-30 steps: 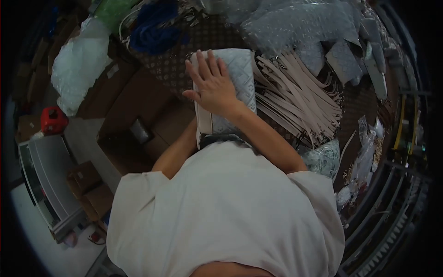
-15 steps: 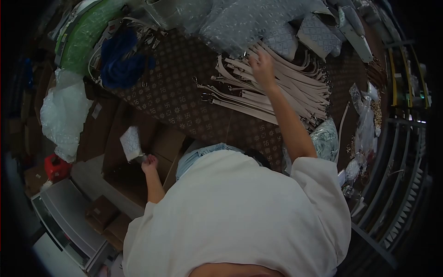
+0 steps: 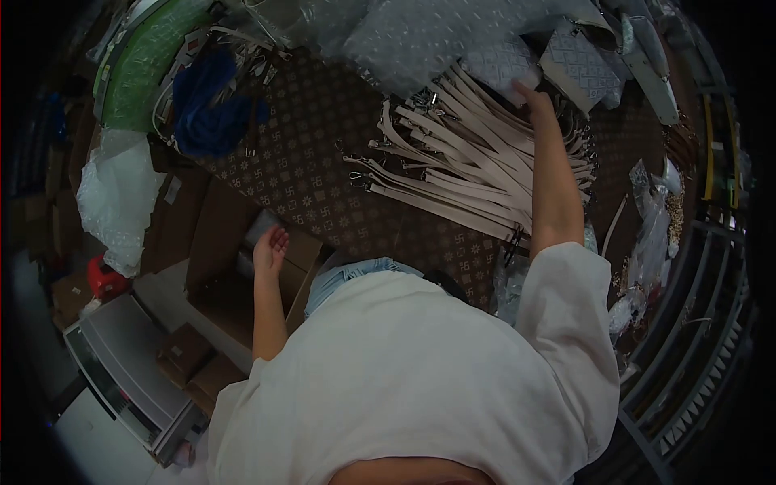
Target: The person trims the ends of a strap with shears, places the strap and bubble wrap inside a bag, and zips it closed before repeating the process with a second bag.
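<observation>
My left hand (image 3: pixel 271 249) is empty, palm up with loosely curled fingers, above an open cardboard box (image 3: pixel 218 242). Inside that box lies something greyish in clear plastic (image 3: pixel 263 226). At the far side of the table, my right hand (image 3: pixel 532 99) has its fingers closed at the lower edge of a pale patterned pouch (image 3: pixel 501 66). Another patterned pouch (image 3: pixel 578 69) is just right of it. Below and left of my right hand, a wide pile of beige straps (image 3: pixel 469 153) with metal clasps is spread out.
Bubble wrap (image 3: pixel 404 44) covers the table's far edge. A blue cloth (image 3: pixel 206 113) and green roll (image 3: pixel 149 73) are at the upper left. Plastic bags and chains (image 3: pixel 651 218) lie right, beside metal racks (image 3: pixel 687 323). Small cartons (image 3: pixel 186 352) stand lower left.
The patterned pouch held by my left hand is out of it, and that hand has opened. My right hand has moved right, from the straps to a patterned pouch.
</observation>
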{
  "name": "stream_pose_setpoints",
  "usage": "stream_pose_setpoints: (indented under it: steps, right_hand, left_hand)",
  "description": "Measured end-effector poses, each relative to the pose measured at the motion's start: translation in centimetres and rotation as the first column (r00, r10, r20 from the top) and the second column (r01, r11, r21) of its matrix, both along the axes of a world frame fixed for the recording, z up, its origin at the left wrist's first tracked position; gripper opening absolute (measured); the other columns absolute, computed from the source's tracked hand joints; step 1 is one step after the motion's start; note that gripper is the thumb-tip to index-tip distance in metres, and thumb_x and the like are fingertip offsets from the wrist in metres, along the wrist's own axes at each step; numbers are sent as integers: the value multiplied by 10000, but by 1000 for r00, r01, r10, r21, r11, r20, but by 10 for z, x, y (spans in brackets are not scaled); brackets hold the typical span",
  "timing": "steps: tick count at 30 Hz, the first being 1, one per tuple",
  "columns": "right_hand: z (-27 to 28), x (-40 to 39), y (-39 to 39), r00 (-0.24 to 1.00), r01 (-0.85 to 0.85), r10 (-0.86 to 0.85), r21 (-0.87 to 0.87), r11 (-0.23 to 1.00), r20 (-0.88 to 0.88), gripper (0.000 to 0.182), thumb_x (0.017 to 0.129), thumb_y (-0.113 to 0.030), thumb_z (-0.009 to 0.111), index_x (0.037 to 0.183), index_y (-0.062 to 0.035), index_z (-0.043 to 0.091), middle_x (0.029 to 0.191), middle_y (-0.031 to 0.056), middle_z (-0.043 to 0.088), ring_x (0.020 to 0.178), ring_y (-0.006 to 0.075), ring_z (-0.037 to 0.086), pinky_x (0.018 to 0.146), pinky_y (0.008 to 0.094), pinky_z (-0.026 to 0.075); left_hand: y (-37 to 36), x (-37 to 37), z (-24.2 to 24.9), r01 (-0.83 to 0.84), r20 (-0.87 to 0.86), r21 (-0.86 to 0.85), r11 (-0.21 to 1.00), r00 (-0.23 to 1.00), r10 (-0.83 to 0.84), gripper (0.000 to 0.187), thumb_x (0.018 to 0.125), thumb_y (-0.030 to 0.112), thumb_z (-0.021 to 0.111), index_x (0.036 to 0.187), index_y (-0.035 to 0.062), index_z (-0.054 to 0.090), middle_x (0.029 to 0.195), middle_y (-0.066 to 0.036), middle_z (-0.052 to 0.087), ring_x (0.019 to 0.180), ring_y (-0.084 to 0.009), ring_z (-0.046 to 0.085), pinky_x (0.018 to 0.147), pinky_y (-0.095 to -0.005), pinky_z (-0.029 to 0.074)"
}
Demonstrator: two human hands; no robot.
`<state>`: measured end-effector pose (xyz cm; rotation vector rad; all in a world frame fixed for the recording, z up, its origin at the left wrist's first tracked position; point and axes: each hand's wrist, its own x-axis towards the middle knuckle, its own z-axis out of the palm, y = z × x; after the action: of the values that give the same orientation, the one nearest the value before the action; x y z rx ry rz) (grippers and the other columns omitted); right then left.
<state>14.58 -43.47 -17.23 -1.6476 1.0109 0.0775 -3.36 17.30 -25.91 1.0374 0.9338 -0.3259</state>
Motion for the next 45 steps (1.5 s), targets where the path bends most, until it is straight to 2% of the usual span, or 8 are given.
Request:
stream_pose_setpoints:
  steps: [7, 13, 16, 22, 26, 30, 38, 45]
  right_hand:
    - [75, -45, 21, 877, 34, -312, 600, 799, 366, 425, 760, -256, 672, 1072, -5, 531, 1010, 87, 572, 900, 167, 545, 754, 281, 422]
    - [152, -164, 137, 595, -710, 784, -342, 615, 175, 149, 689, -111, 656, 808, -62, 580, 700, -5, 558, 693, 123, 528, 623, 290, 403]
    - [150, -198, 173, 237, -494, 970, -866, 78, -48, 141, 618, -53, 629, 724, -86, 543, 646, -2, 500, 654, 157, 503, 662, 308, 381]
    - [113, -243, 212, 149, -455, 989, -889, 47, -24, 105, 585, -52, 573, 633, -99, 493, 637, 9, 444, 690, 176, 471, 726, 300, 368]
    - [80, -266, 209, 246, -529, 969, -840, 118, -19, 86, 632, -44, 600, 687, -96, 558, 715, 5, 501, 715, 180, 498, 741, 296, 371]
    - [75, -294, 191, 734, -279, 447, -374, 885, 511, 82, 778, -75, 607, 850, -42, 626, 826, 56, 580, 731, 159, 552, 646, 264, 445]
    - [25, -436, 54, 801, -417, 15, -540, 731, -599, 234, 689, -91, 499, 855, -33, 652, 852, 178, 622, 795, 334, 594, 735, 378, 462]
    - [-24, -476, 24, 951, -2, -245, -798, 603, -187, 273, 755, -101, 494, 987, -33, 621, 844, 193, 626, 786, 318, 611, 715, 380, 468]
  left_hand:
    - [-61, 47, 70, 233, 233, 148, 961, 936, -263, 223, 876, 176, 509, 1046, 36, 543, 912, -67, 586, 834, -169, 564, 731, -292, 457]
    - [-135, 70, 137, 431, 366, 172, 886, 807, -463, 349, 917, 276, 427, 1189, 62, 466, 1069, -74, 550, 979, -178, 536, 849, -314, 404]
    - [-143, 73, 136, 438, 568, 7, 899, 738, -364, 461, 914, 378, 397, 1257, 69, 404, 1176, -83, 496, 1065, -193, 488, 905, -316, 359]
    - [-154, 39, 137, 717, 659, 407, 565, 197, -725, 595, 798, 333, 574, 1276, 50, 361, 1214, -87, 464, 1092, -185, 451, 901, -290, 367]
    - [-161, 0, 117, 726, 449, 357, 588, 419, -789, 493, 726, 96, 609, 1182, 40, 429, 1080, -88, 517, 1045, -175, 463, 874, -269, 382]
    - [-157, -10, 109, 709, 551, 423, 564, 292, -782, 504, 733, 85, 594, 1203, 59, 413, 1121, -93, 491, 1054, -178, 455, 881, -275, 381]
    - [-161, -8, 125, 773, 527, 283, 568, 369, -765, 567, 732, 78, 585, 1250, 74, 354, 1192, -106, 437, 1110, -202, 419, 944, -307, 345]
    - [-174, -7, 117, 765, 572, 453, 458, 145, -808, 601, 725, 73, 587, 1269, 71, 331, 1191, -113, 435, 1111, -200, 413, 950, -315, 333]
